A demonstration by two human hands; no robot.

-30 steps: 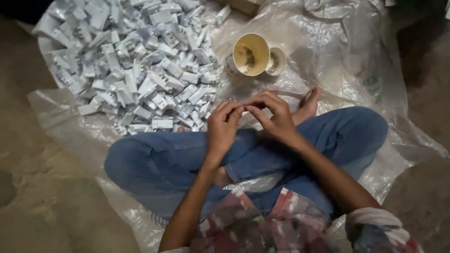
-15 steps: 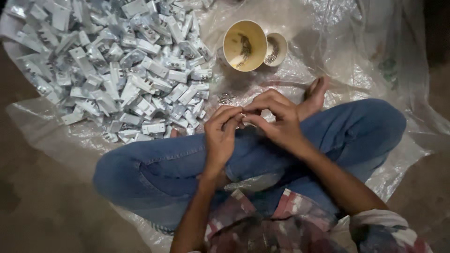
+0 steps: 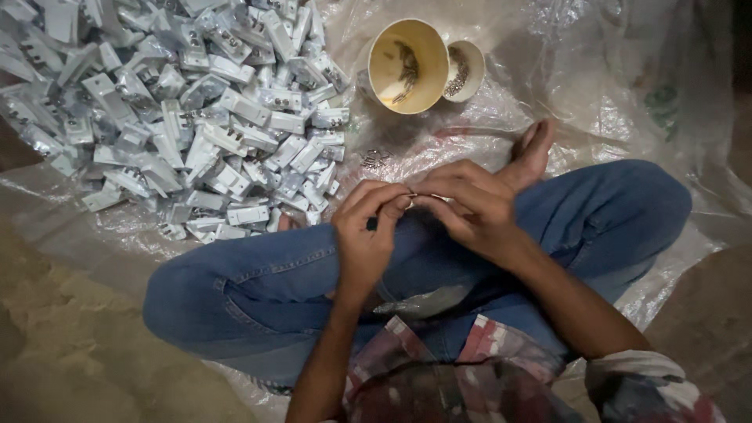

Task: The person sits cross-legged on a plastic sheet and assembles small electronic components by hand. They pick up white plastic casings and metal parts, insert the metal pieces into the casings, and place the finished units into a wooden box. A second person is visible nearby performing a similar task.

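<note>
Small metal part (image 3: 413, 199), pinched between fingers (image 3: 392, 205).

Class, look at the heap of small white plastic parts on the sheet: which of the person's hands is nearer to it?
Left. The left hand is just right of the heap of white plastic parts, near its lower edge. The right hand is farther right, beyond the left hand.

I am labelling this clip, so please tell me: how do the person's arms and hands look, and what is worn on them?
Both hands, the left hand and the right hand, are bare: no gloves, and no rings or watch that I can see. The forearms are uncovered. A rolled sleeve of a checked shirt in red, white and dark tones shows at the right elbow; the left sleeve is out of view.
</note>
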